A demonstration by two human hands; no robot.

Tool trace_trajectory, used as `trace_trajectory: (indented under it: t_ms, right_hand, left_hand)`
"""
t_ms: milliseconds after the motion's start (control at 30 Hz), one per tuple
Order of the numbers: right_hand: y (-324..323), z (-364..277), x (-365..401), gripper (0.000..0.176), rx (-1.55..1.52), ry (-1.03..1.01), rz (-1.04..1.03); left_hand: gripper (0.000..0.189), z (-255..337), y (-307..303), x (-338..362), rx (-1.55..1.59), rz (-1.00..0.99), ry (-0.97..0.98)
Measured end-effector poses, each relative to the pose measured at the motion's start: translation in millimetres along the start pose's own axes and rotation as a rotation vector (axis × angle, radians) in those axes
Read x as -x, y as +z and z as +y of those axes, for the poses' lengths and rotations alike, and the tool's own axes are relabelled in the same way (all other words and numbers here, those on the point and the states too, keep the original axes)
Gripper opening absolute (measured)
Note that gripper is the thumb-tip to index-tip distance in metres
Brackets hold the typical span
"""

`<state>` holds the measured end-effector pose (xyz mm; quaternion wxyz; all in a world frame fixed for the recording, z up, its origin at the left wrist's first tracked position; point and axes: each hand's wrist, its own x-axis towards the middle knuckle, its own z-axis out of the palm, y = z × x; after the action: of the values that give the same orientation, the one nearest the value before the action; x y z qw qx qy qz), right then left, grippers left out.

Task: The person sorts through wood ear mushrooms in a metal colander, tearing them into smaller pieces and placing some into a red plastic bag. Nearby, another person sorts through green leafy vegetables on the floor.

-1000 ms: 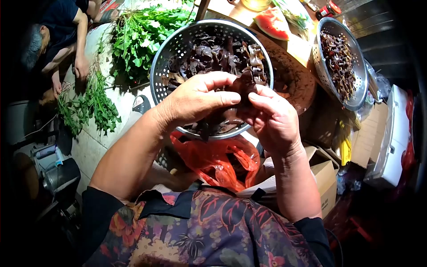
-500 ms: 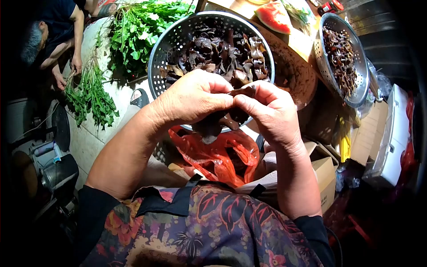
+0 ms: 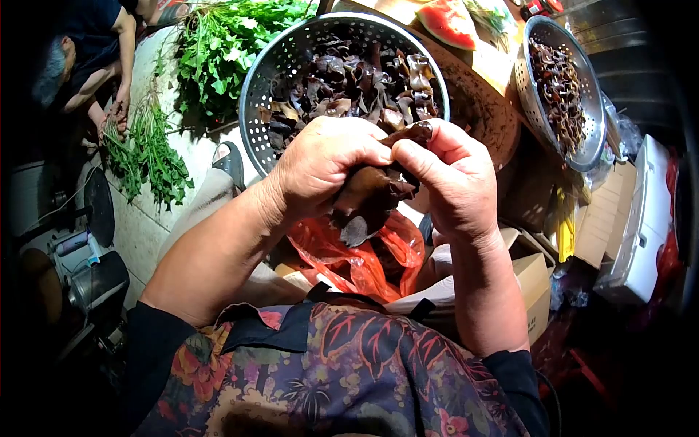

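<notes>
Both my hands pinch one dark brown piece of wood ear mushroom [image 3: 371, 191], which hangs in a ruffled clump below my fingers. My left hand [image 3: 328, 160] is closed on its left side, thumb pressed on top. My right hand [image 3: 455, 175] grips its upper right part between thumb and fingers. Just beyond my hands stands a perforated metal colander [image 3: 253, 102] heaped with more wood ear [image 3: 357, 80]. Under the held piece, a red plastic bag [image 3: 342, 255] lies open near my lap; its contents are mostly hidden.
A second colander [image 3: 535, 109] of wood ear stands tilted at the right. A watermelon piece [image 3: 450, 25] rests on a board behind. Leafy greens [image 3: 226, 58] lie on the floor at left, where another person's hands [image 3: 116, 116] hold some. A white foam box [image 3: 637, 226] stands at right.
The wood ear between my hands has been turned and lifted, showing more of its brown side. My right hand has shifted slightly. The other person's hands have come together over the greens.
</notes>
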<state>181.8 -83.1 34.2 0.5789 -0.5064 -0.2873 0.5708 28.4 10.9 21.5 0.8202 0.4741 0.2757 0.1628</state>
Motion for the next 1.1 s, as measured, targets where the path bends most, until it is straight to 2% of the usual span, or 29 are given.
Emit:
trace_trajectory:
  t_ms: [67,133,167,233,267,333,367,500,567,633,700,733,800,867,933,967,1000,1067,1100]
  right_hand:
    - [-0.1,0.7,0.7,0.009,0.000,-0.026,-0.001]
    - [3.2,1.6,2.1,0.010,-0.018,-0.050,0.004]
    - [4.7,2.2,3.1,0.010,-0.036,-0.075,0.008]
    - [5.2,5.8,4.2,0.011,-0.041,-0.121,-0.001]
    - [5.4,7.1,4.8,0.012,-0.047,-0.169,-0.010]
    - [7.4,5.4,5.5,0.012,-0.091,-0.132,0.027]
    - [7.7,3.3,4.9,0.012,-0.133,-0.098,0.063]
    - [3.2,2.4,-0.5,0.014,-0.176,-0.053,0.194]
    - [-3.5,1.2,-2.7,0.014,-0.133,-0.008,0.225]
    - [-3.7,-2.0,-3.4,0.014,-0.129,-0.001,0.250]
    - [-4.9,-3.2,-4.6,0.017,0.075,-0.014,0.205]
    - [-6.3,-1.1,-5.4,0.023,0.139,0.000,0.132]
    - [-5.0,10.6,-7.0,0.029,0.269,0.024,0.119]
    - [-5.4,15.6,-7.6,0.031,0.254,0.003,0.104]
    - [-1.1,6.6,-7.6,0.029,0.266,0.097,0.066]
    - [4.0,2.7,-7.1,0.021,0.157,0.141,0.057]
    - [2.8,7.3,-7.2,0.021,0.157,0.141,0.057]
    - [-1.9,20.2,-7.5,0.015,0.148,0.114,0.014]
    - [-0.9,20.8,-7.7,0.011,0.121,0.033,0.041]
  left_hand:
    - [0.013,-3.5,0.6,1.2,-0.065,-0.013,0.072]
    - [0.013,-7.2,3.2,4.3,0.347,0.012,-0.168]
    - [0.013,-11.7,8.5,4.8,0.346,0.012,-0.169]
    - [0.015,-20.3,20.5,3.4,0.406,0.196,0.009]
    - [0.015,-17.8,18.7,3.7,0.405,0.196,0.009]
    - [0.016,-5.6,11.0,5.8,0.437,0.095,-0.165]
    - [0.016,-0.2,8.7,6.0,0.312,0.096,-0.148]
    - [0.017,6.9,3.8,4.5,0.152,0.045,-0.088]
    - [0.015,3.5,-4.3,1.2,-0.099,0.166,0.010]
    - [0.015,6.2,-7.0,0.5,-0.073,0.232,0.002]
    - [0.015,6.7,-9.2,-0.4,-0.069,0.301,0.012]
    - [0.015,7.7,-8.6,-0.3,-0.071,0.306,0.014]
    - [0.017,9.0,-6.5,-0.3,-0.093,0.314,-0.080]
    - [0.018,0.0,-11.9,-1.7,-0.157,0.261,-0.022]
    - [0.019,-1.0,-10.4,-1.5,-0.143,0.247,-0.004]
    - [0.021,-0.6,-9.5,-0.7,-0.157,0.240,-0.008]
    - [0.021,2.3,-8.8,0.5,-0.157,0.240,-0.008]
    - [0.025,8.7,-7.3,2.1,-0.073,0.226,-0.158]
    - [0.025,8.0,-8.2,1.7,-0.073,0.226,-0.158]
